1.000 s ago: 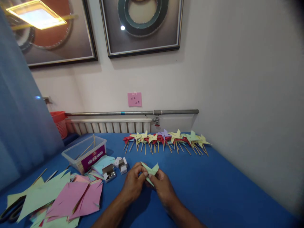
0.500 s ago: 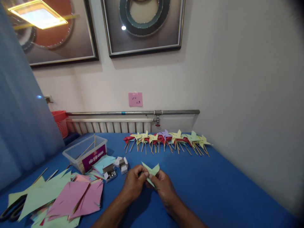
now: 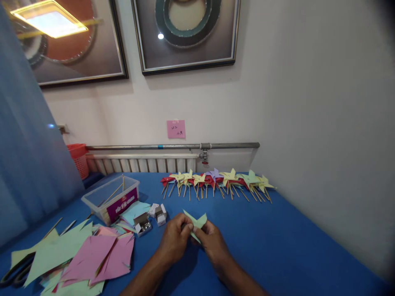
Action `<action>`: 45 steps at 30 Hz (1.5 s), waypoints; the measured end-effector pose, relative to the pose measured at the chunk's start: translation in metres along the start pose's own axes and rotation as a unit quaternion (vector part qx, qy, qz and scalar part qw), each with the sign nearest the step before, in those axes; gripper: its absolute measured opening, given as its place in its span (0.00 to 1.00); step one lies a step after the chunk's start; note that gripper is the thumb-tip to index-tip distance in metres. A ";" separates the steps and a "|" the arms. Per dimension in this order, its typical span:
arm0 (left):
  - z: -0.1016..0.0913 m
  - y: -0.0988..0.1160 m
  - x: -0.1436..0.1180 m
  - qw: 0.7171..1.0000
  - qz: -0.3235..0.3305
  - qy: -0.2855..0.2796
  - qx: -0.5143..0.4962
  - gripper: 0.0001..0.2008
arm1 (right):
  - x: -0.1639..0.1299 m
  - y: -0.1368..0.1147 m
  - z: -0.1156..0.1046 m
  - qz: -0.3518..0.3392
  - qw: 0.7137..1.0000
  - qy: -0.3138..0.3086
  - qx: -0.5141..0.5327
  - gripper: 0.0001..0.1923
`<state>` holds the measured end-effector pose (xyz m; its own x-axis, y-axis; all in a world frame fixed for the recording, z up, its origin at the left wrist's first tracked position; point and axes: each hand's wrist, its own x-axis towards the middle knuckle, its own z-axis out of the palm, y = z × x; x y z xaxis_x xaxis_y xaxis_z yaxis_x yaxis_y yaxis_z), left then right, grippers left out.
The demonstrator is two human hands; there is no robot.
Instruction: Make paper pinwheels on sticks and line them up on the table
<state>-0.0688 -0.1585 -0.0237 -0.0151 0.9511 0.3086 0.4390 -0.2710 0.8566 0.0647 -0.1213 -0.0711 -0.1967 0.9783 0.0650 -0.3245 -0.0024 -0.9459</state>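
Note:
Between my two hands, just above the blue table cover, is a pale green paper pinwheel (image 3: 200, 222) with its blades folded in. My left hand (image 3: 175, 235) pinches it from the left, thumb and fingers closed at its centre. From the right, my right hand (image 3: 212, 241) grips it too, the thumb pressed near the middle. The fingers hide the pinwheel's centre, and I cannot tell whether a pin or stick is there. Left of my left hand stand a small open box of pins (image 3: 142, 224) and another small white box (image 3: 160, 214).
A row of finished pinwheels (image 3: 216, 177) on sticks lies along the back. At left are a clear plastic tub (image 3: 108, 201) with sticks, cut paper sheets (image 3: 89, 257) and black-handled scissors (image 3: 19, 271). A radiator pipe (image 3: 173, 146) runs along the wall behind.
Hardly anything differs. Both hands keep their hold on the green pinwheel, with only a very slight shift of the paper and fingers.

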 end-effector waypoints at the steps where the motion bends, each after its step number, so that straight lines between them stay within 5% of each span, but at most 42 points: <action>1: 0.001 -0.001 0.000 1.000 -0.003 -0.002 -0.003 0.08 | 0.000 -0.001 0.000 0.002 1.000 -0.003 0.004 0.19; 45: 0.005 0.005 -0.002 0.998 -0.047 0.038 -0.006 0.05 | -0.008 -0.016 0.000 -0.062 0.992 -0.047 -0.101 0.15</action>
<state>-0.0621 -0.1607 -0.0216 -0.1246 0.9583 0.2572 0.4210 -0.1837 0.8883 0.0715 -0.1289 -0.0567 -0.2557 0.9446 0.2061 -0.1614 0.1684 -0.9724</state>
